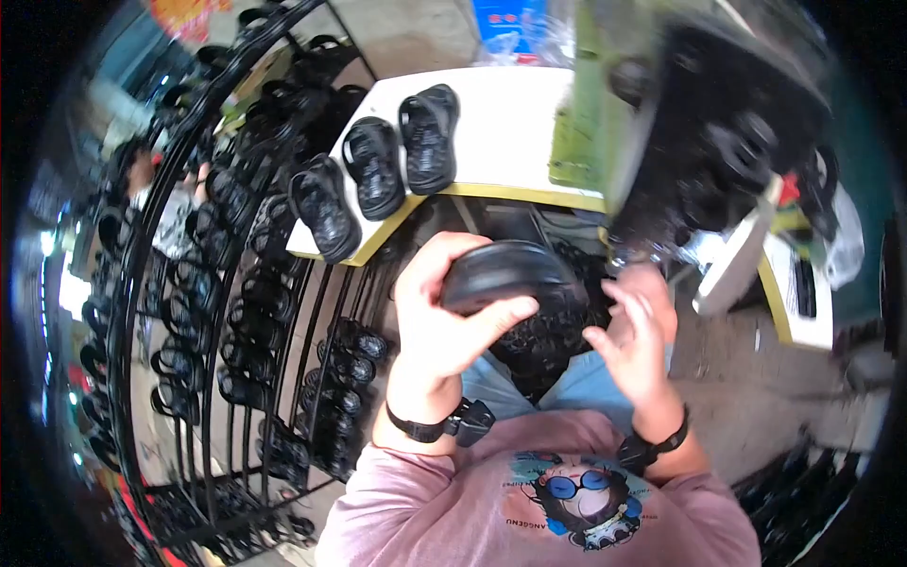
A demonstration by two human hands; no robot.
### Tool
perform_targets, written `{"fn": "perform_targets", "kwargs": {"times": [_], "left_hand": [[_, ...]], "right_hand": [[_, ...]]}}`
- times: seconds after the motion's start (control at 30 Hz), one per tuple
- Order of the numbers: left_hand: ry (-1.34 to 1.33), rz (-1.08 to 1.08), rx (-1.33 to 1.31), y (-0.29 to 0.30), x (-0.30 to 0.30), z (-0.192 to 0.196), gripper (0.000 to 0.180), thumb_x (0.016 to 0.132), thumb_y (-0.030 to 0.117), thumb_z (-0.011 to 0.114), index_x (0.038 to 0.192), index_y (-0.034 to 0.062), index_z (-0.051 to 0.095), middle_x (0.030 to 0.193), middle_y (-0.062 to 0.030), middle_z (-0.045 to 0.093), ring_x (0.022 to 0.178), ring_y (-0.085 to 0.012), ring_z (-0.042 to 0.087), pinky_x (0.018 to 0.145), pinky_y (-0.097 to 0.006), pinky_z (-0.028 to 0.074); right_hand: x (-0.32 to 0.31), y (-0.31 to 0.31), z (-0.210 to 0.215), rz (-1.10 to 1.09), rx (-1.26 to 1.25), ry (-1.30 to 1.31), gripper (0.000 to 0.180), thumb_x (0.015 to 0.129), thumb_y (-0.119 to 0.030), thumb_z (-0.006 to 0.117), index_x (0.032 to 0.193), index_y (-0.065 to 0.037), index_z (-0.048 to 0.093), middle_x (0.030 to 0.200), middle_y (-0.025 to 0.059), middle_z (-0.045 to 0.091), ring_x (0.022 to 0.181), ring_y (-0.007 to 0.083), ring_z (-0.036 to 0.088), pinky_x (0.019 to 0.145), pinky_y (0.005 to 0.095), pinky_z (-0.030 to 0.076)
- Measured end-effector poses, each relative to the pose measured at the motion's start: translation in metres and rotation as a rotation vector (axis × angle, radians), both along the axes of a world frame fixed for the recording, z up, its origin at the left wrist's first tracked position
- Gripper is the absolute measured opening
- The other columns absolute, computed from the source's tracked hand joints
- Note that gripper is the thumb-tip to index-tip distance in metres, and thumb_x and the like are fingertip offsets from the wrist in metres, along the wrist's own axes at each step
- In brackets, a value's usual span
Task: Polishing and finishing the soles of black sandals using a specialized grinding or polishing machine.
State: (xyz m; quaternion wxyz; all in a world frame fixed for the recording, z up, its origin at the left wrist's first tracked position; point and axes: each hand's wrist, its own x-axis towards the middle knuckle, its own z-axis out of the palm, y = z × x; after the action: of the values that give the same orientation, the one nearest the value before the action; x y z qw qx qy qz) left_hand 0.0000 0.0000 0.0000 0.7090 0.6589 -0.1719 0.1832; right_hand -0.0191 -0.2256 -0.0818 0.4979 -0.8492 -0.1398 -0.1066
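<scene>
My left hand is closed around a black sandal, its thumb lying across the near side. The sandal is held above my lap, with its rounded, shiny black side facing up. To the right of it, my right hand hangs apart from the sandal, fingers spread and nothing seen in them. Beneath the sandal, between my knees, lies a dark heap of black pieces, partly covered by the sandal. Three black sandals stand in a row on the white table ahead of me.
Tall black racks loaded with black sandals fill the left side. A large black machine stands at the far right, beside a green post. Near it is a white, yellow-edged surface. A person shows behind the racks.
</scene>
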Motion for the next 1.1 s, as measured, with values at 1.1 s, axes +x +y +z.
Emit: {"fn": "perform_targets", "kwargs": {"times": [1.1], "left_hand": [[0.531,1.005,0.805,0.201,-0.051,-0.16,0.04,0.068,0.022,0.069,0.099,-0.0014,0.059,0.107,-0.022,0.058,0.103,-0.0346,0.055,0.092,-0.044,0.042]], "right_hand": [[0.095,0.219,-0.096,0.092,-0.598,0.155,0.036,0.085,-0.017,0.057,0.104,0.013,0.054,0.109,0.0354,0.054,0.106,0.0457,0.052,0.094,0.0472,0.04]]}}
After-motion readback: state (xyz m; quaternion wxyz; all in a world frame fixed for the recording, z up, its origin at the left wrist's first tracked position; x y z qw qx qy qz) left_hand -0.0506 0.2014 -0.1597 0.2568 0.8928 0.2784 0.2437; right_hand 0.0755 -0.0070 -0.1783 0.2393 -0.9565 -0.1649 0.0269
